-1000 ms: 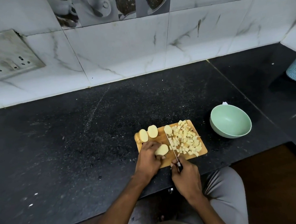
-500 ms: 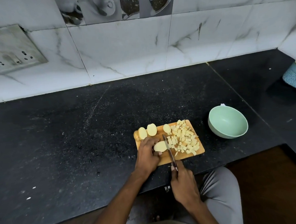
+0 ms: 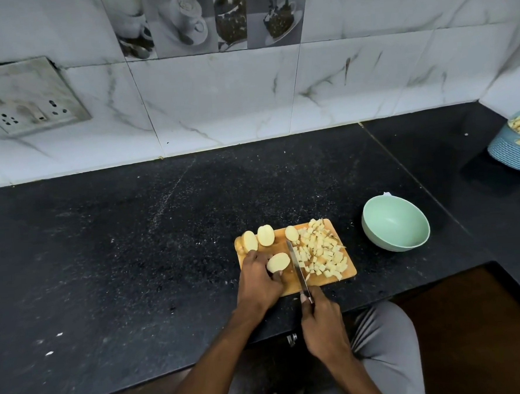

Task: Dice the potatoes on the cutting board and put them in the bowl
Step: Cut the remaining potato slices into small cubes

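Gripping potato half w/ left hand — knife just right.

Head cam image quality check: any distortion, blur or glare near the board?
Head view: wide-angle bowing, tile joints and the counter's back edge curve toward the frame edges. Light is dim and soft; no hard glare on the cutting board or the green bowl. Diced potato, knife, left hand and right hand read sharp enough; the wall socket plate looks smeared.
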